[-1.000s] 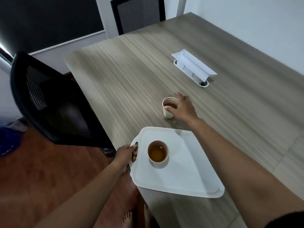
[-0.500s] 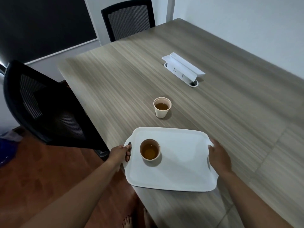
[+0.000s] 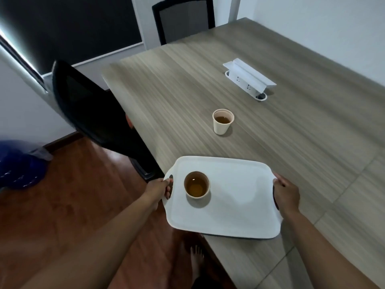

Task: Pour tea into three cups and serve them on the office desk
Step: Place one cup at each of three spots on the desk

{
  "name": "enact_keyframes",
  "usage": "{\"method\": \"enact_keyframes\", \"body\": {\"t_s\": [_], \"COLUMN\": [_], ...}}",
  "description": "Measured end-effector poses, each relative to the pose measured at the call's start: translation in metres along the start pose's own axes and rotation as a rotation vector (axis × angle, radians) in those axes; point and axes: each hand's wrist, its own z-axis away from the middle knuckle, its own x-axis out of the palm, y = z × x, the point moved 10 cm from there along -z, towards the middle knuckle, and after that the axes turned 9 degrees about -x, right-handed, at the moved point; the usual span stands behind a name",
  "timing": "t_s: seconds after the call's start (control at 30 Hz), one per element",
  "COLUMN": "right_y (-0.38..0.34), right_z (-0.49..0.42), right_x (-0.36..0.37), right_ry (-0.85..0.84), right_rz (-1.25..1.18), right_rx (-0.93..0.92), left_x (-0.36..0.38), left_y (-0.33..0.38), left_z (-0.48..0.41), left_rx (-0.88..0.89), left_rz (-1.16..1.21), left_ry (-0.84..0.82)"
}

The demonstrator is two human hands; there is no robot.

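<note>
Both hands grip the white tray (image 3: 235,205) at the desk's (image 3: 291,132) near edge: the left hand (image 3: 159,189) closed on its left handle, the right hand (image 3: 286,193) clamped on its right rim. One cup of tea (image 3: 196,185) stands on the tray (left side); a second cup (image 3: 222,121) stands on the desk beyond the tray, well apart.

The far chair (image 3: 183,17) is cut off by the top edge, and the blue object (image 3: 18,163) at left is blurred.

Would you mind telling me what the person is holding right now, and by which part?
Both hands hold the white tray: the left hand at its left handle cutout, the right hand on its right edge.
</note>
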Motion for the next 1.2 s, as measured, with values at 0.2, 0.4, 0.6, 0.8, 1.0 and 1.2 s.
{"method": "enact_keyframes", "body": {"t_s": [0.2, 0.4, 0.6, 0.8, 1.0, 1.2], "right_y": [0.001, -0.026, -0.064, -0.117, -0.173, -0.226], "right_z": [0.046, 0.118, 0.192, 0.257, 0.289, 0.296], "right_x": [0.009, 0.042, 0.100, 0.178, 0.267, 0.357], "right_ry": [0.007, -0.010, -0.082, -0.197, -0.346, -0.433], "right_rz": [0.052, 0.049, 0.013, -0.074, -0.131, -0.153], "right_rx": [-0.009, -0.070, -0.100, -0.148, -0.131, -0.143], "left_x": [-0.043, -0.125, -0.227, -0.335, -0.432, -0.517], "left_y": [-0.046, -0.081, -0.112, -0.132, -0.138, -0.128], "left_z": [0.016, 0.049, 0.080, 0.117, 0.116, 0.081], "left_rx": [-0.023, 0.022, 0.032, 0.063, 0.060, 0.041], "left_rz": [0.057, 0.138, 0.223, 0.281, 0.403, 0.463], "left_ry": [-0.028, 0.008, 0.108, 0.270, 0.378, 0.441]}}
